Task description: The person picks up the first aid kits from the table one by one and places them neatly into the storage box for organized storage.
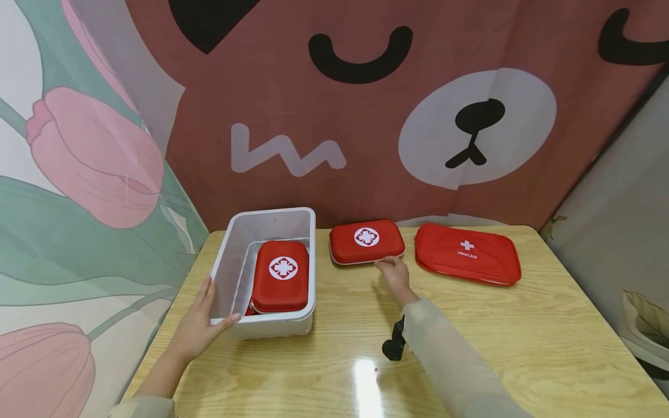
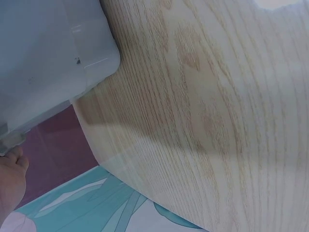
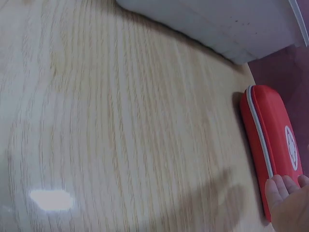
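A pale grey plastic bin (image 1: 308, 325) stands at the left of the wooden table, with a red first-aid case (image 1: 277, 287) inside. My left hand (image 1: 195, 328) rests on the bin's near left corner, its thumb on the front rim and its straight fingers along the left side. In the left wrist view part of that hand (image 2: 10, 181) shows below the rim. Right of the bin lies a second red zip case (image 1: 347, 247) with a white cross emblem. My right hand (image 1: 398, 281) touches this case's near right corner with its fingertips. In the right wrist view, its fingers (image 3: 282, 186) lie against the zipped side.
A flatter red pouch (image 1: 470, 264) marked FIRST AID lies farther right on the table (image 1: 543, 342). Behind the table hangs a curtain (image 1: 366, 191) with a bear print. A flower-print curtain (image 1: 94, 168) borders the left side. A small black device (image 1: 394, 342) is at the right wrist.
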Demonstrator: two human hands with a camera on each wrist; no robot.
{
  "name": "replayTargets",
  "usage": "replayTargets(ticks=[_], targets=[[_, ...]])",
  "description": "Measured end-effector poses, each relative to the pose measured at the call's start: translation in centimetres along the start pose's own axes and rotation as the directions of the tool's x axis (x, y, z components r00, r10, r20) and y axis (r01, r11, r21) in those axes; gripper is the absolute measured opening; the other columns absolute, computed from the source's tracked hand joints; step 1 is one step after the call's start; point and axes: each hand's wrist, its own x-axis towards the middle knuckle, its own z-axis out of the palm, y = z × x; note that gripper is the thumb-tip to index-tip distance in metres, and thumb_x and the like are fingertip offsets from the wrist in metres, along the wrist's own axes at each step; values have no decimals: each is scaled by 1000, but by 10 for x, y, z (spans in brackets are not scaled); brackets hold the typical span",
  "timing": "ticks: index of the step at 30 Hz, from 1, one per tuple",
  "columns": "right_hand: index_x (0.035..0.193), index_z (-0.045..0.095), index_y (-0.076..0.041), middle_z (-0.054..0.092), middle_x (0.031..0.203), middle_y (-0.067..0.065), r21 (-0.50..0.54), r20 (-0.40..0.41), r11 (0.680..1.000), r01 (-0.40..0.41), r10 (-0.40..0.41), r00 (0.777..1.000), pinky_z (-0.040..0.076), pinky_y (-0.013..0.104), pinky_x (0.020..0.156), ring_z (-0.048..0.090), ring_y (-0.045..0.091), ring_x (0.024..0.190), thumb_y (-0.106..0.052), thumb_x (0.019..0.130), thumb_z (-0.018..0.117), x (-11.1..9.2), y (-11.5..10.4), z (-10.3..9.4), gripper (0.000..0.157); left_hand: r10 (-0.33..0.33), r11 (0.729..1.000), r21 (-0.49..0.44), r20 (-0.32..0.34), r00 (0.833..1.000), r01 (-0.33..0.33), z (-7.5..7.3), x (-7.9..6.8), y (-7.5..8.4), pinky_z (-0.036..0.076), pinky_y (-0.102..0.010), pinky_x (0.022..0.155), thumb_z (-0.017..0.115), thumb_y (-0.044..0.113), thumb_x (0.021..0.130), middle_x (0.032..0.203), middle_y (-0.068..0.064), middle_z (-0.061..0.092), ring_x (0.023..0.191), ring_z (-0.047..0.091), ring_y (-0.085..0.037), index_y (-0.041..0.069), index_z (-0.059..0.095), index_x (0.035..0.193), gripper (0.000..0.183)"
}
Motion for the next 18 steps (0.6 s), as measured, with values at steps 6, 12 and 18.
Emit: replayTargets(ticks=[6,12,18], targets=[[95,62,-6,63,87,8,-83,-5,996,-45,45,999,46,33,64,59,21,77,-33,66,73,-16,-24,-8,41,6,1000,2,-11,1000,-6,1,0,-1,26,-58,88,60,45,76,142,-17,4,118,24,-46,-5,11,136,92],[88,62,-8,64,79,6,-130,-53,989,-68,61,997,46,29,61,59,17,70,-22,67,71,-27,-43,-15,26,13,1000,-10,-21,1000,-14,1,0,-1,26,-57,88,60,44,75,143,-16,4,119,23,-45,-5,11,136,92],[106,52,6,61,84,17,-178,-48,977,-114,107,993,45,36,58,58,26,67,-31,67,71,-2,-12,-22,56,11,1000,-8,-19,1000,-11,2,0,-1,26,-57,88,61,44,75,143,-16,4,119,23,-45,-5,12,136,91]])
